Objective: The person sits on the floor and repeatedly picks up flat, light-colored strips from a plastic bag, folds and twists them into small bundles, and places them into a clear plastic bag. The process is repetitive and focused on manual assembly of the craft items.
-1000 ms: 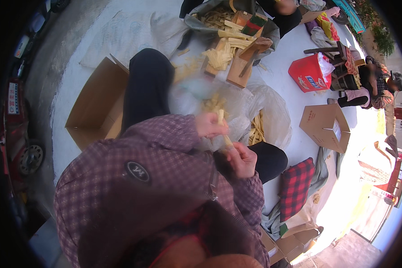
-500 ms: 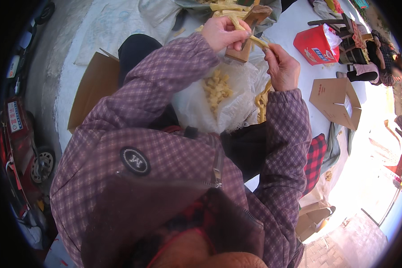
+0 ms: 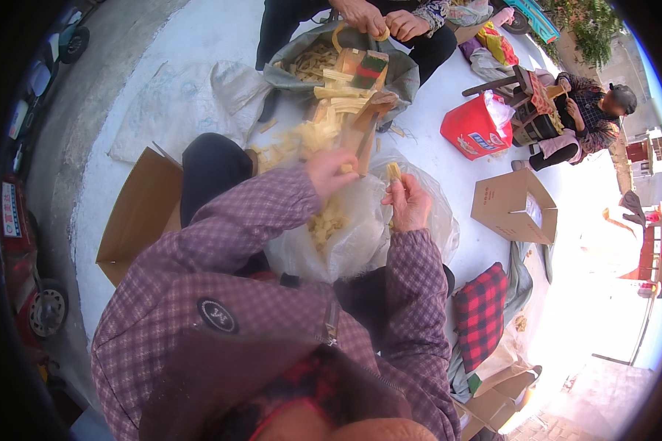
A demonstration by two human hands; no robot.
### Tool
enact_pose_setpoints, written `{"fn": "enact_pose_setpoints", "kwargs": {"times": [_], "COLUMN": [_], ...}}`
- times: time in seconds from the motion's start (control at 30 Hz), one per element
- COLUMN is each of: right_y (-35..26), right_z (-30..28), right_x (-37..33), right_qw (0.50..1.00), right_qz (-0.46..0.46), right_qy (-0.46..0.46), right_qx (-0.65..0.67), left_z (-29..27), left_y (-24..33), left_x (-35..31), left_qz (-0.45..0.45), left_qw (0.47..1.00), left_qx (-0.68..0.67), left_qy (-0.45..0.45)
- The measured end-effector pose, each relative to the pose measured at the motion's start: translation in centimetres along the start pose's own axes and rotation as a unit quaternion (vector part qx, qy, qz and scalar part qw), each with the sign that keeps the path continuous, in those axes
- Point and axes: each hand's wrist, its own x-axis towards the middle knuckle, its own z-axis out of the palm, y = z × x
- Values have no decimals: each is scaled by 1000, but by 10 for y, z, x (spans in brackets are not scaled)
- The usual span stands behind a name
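My left hand (image 3: 329, 173), smeared by motion, is closed by the wooden stand (image 3: 357, 138) with a small pale yellow piece (image 3: 346, 168) at its fingertips. To the right, my right hand (image 3: 410, 201) pinches a short, ribbed yellow strip (image 3: 393, 172) that points upward. Below my hands, a clear plastic bag (image 3: 360, 246) lies at my lap with short yellow pieces (image 3: 326, 223) in it. Longer yellow strips (image 3: 340, 97) lie stacked beyond the stand. Loose yellow bits (image 3: 278, 153) are scattered left of it.
Across from me, another person's hands (image 3: 384, 23) hold a yellow strip over a grey-green sack (image 3: 281, 76). An open cardboard box (image 3: 136, 213) stands at left. At right are a red bucket (image 3: 469, 132), a second carton (image 3: 509, 204), a checked cushion (image 3: 481, 316) and a seated person (image 3: 581, 117).
Half a second ago one yellow strip stretched between both hands; now they are apart, each with a piece. The view has shifted, showing more of the people opposite and at right.
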Motion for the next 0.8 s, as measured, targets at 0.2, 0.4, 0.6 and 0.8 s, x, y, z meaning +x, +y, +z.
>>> {"fn": "enact_pose_setpoints", "kwargs": {"times": [0.2, 0.4, 0.6, 0.8], "right_y": [-35, -44, -46, -64], "right_z": [11, 20, 42, 26], "right_x": [-57, -93, -131, -142], "right_qw": [990, 991, 989, 993], "right_qz": [-56, -89, -43, -72], "right_qy": [-3, 23, -18, -4], "right_qx": [130, 97, 140, 98], "left_z": [18, 26, 35, 29], "left_y": [6, 21, 57, 66], "left_x": [-37, -66, -67, -46], "left_qz": [86, -292, -438, -312], "left_qw": [985, 906, 658, 722], "left_qx": [144, -236, -585, -537], "left_qy": [-38, -193, -182, -305]}}
